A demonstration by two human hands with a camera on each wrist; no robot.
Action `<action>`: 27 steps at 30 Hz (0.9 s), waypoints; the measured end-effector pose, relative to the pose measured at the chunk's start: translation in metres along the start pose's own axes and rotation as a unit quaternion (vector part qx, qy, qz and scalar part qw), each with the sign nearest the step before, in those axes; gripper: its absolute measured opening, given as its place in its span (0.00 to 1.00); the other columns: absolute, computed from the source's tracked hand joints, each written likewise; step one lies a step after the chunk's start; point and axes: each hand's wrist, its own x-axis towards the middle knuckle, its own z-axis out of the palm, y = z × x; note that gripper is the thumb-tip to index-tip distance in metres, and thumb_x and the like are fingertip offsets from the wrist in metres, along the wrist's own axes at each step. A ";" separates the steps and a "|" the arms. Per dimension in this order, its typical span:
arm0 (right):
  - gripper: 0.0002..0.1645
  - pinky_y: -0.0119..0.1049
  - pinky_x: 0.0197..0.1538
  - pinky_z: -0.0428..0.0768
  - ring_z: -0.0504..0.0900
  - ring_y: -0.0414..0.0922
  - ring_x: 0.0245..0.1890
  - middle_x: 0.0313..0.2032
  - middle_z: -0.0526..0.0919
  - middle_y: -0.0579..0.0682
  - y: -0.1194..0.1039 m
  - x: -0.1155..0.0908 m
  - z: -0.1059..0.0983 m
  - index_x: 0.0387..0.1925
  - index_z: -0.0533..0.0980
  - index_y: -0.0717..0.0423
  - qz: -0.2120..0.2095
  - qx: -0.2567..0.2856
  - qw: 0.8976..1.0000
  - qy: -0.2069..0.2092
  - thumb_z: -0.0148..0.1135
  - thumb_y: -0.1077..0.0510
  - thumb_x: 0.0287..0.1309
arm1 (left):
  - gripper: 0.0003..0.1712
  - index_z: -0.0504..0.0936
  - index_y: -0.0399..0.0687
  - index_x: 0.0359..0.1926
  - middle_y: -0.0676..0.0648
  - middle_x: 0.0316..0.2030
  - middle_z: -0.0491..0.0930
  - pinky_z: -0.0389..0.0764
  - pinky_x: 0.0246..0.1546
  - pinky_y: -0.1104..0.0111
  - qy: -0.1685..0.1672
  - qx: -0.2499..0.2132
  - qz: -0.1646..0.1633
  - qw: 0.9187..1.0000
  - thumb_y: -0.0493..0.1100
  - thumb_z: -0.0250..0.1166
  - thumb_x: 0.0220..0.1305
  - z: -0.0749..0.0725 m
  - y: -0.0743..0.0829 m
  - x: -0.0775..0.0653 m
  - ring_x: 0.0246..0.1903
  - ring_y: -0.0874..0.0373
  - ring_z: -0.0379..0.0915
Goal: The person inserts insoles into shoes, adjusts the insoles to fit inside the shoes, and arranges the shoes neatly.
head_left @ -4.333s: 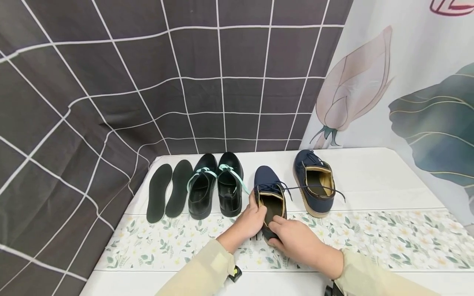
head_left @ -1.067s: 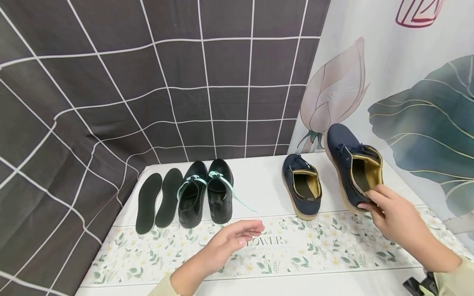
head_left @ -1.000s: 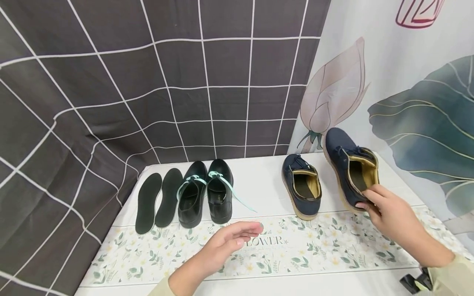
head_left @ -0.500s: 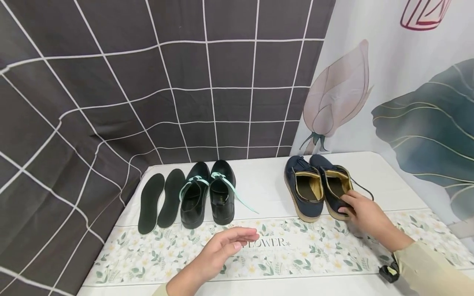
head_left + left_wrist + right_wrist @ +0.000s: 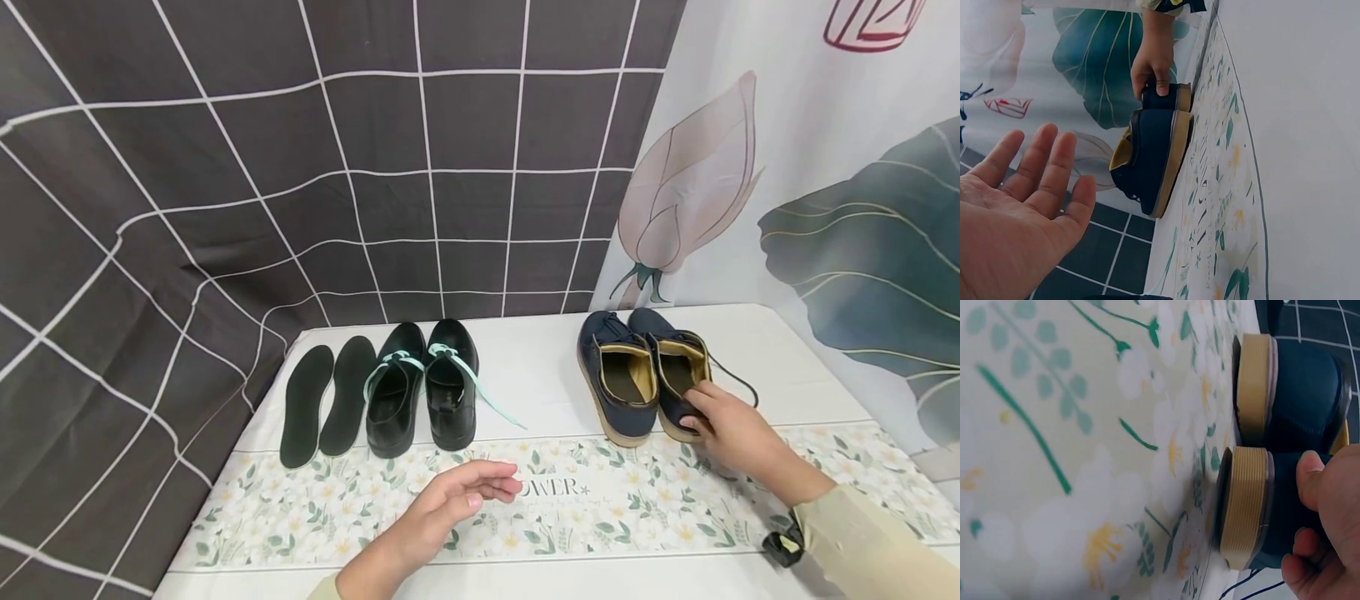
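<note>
Two navy shoes with tan soles stand side by side at the right of the table. My right hand [image 5: 731, 429] pinches the heel of the right navy shoe [image 5: 675, 367], thumb outside and fingers inside the collar. Its mate, the left navy shoe [image 5: 617, 375], stands close beside it. In the right wrist view the thumb lies on the heel of the held shoe [image 5: 1279, 512], whose sole is on the cloth. My left hand [image 5: 442, 508] hovers over the front middle of the table with relaxed fingers, holding nothing; the left wrist view shows its palm [image 5: 1016, 219].
Two black insoles [image 5: 306, 408] lie at the left. Beside them stand two black shoes [image 5: 452, 400] with mint laces, one lace trailing right. A floral cloth band [image 5: 540, 525] crosses the white table. A dark grid curtain [image 5: 480, 200] hangs behind, a flower-printed one [image 5: 690, 183] at right.
The right hand carried its navy shoe from the middle round to the right of the other and lowered it onto the table. The left hand let go of that shoe and has since stayed nearly still.
</note>
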 end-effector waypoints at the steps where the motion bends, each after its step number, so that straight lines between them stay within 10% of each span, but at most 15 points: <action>1: 0.10 0.43 0.31 0.73 0.69 0.43 0.28 0.34 0.73 0.50 -0.001 0.000 0.000 0.38 0.76 0.57 0.002 -0.001 1.000 -0.002 0.69 0.63 0.57 | 0.27 0.68 0.24 0.65 0.15 0.51 0.75 0.79 0.63 0.61 0.001 -0.003 -0.002 1.000 0.33 0.42 0.70 0.000 0.000 0.000 0.56 0.53 0.80; 14: 0.24 0.62 0.37 0.83 0.82 0.63 0.40 0.54 0.72 0.69 -0.011 -0.004 -0.005 0.57 0.72 0.64 0.059 0.011 0.998 -0.012 0.65 0.58 0.63 | 0.24 0.67 0.20 0.63 0.12 0.50 0.74 0.78 0.63 0.65 -0.017 -0.044 -0.031 0.998 0.30 0.42 0.71 -0.003 -0.003 -0.012 0.56 0.53 0.81; 27: 0.18 0.52 0.31 0.85 0.82 0.52 0.34 0.42 0.81 0.59 -0.070 0.011 -0.008 0.47 0.78 0.63 -0.027 0.048 0.985 0.163 0.67 0.66 0.52 | 0.23 0.71 0.20 0.60 0.14 0.47 0.77 0.82 0.57 0.61 0.001 -0.013 -0.034 0.999 0.31 0.38 0.74 -0.005 -0.003 -0.022 0.53 0.56 0.82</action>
